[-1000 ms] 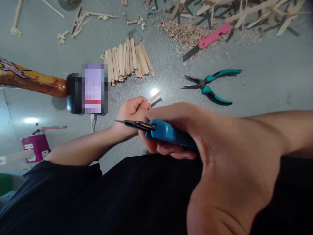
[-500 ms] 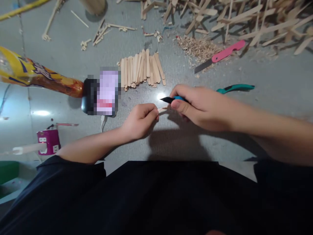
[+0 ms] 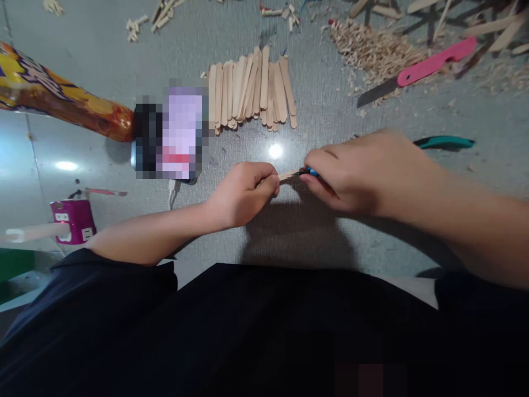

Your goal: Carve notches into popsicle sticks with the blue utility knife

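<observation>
Between the thumb and fingers of my left hand (image 3: 243,193), which is closed, a thin wooden craft stick (image 3: 286,176) is pinched, its free end pointing right. My right hand (image 3: 355,175) is wrapped around a craft knife (image 3: 313,171) with a blue handle. The knife's dark blade lies against the stick's free end, close to my left fingertips. Most of the handle is hidden in my right palm. Behind the hands, flat craft sticks (image 3: 246,91) lie side by side in a row on the grey table (image 3: 314,110).
A pink-handled folding saw (image 3: 438,63) lies beside a heap of wood shavings (image 3: 376,52). A teal-handled tool (image 3: 448,143) sits partly behind my right hand. On the left are a phone (image 3: 182,132), a yellow-orange package (image 3: 70,99) and a purple power socket block (image 3: 78,220).
The knife blade has come down from above the stick onto its free end, and my right hand has turned with it. The view has shifted, so table items sit higher in frame.
</observation>
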The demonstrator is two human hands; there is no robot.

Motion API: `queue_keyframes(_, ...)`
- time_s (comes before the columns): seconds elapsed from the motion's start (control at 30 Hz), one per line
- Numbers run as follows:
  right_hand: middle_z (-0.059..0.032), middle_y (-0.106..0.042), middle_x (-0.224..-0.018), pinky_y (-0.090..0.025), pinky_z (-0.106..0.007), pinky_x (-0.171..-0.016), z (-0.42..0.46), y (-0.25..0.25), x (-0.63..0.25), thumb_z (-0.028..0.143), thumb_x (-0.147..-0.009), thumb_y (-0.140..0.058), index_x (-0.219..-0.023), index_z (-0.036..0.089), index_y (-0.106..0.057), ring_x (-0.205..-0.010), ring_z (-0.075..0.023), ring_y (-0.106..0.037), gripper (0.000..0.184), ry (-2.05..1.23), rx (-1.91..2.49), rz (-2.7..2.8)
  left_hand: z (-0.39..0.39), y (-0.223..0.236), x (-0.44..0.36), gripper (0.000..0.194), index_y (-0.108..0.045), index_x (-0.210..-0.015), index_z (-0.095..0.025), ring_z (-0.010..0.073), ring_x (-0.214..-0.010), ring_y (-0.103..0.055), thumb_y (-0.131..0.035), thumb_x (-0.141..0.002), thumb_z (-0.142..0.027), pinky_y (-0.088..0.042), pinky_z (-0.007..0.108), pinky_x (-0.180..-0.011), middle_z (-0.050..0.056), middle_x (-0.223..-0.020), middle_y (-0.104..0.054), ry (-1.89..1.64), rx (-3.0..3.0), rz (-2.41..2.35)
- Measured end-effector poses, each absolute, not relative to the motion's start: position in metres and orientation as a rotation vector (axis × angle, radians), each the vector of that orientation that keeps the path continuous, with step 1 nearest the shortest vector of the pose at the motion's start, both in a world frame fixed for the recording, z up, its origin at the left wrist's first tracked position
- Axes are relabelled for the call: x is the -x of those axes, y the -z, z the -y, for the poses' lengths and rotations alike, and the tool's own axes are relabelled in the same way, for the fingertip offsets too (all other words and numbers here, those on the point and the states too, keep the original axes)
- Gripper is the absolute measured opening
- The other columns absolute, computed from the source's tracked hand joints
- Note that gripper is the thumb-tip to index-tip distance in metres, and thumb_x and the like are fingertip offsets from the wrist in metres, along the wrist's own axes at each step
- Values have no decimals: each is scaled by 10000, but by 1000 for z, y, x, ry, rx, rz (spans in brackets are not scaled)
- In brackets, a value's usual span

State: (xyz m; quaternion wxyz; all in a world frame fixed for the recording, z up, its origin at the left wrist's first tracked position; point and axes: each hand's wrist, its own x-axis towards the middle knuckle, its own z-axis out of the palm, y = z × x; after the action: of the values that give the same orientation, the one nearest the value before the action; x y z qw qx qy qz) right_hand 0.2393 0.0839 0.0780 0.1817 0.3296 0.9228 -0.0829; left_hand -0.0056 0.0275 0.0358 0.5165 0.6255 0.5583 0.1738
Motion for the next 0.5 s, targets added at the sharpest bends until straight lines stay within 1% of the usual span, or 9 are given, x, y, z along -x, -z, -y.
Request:
queue_keyframes(0.13,-185,-838,-918,-186,-421,-640,-83,-70,-242,459,-1240,-255,-1288,136,-833,-720,-306,-653,664,178,-901,-2656,-27,-35,5,364,-762,-814,-179,151,-683,-621,-563,-1106,-269,-420,323,-685,22,-721,-722,-399,-1514,-1354)
queue_keyframes(0.3,-213,-844,-932,-192,-417,-681,-82,-66,-241,463,-1213,-293,-1238,114,-860,-666,-266,-597,666,265,-953,-2666,-28,-35,6,359,-770,-836,-186,162,-702,-645,-566,-1117,-276,-446,328,-700,28,-750,-743,-367,-1528,-1350)
queue_keyframes(0.5,-223,-836,-935,-161,-422,-672,-82,-67,-240,417,-1232,-278,-1218,102,-841,-662,-260,-577,645,197,-889,-2677,-29,-36,6,373,-722,-788,-190,152,-681,-607,-565,-1117,-270,-412,332,-687,13,-699,-693,-382,-1568,-1347)
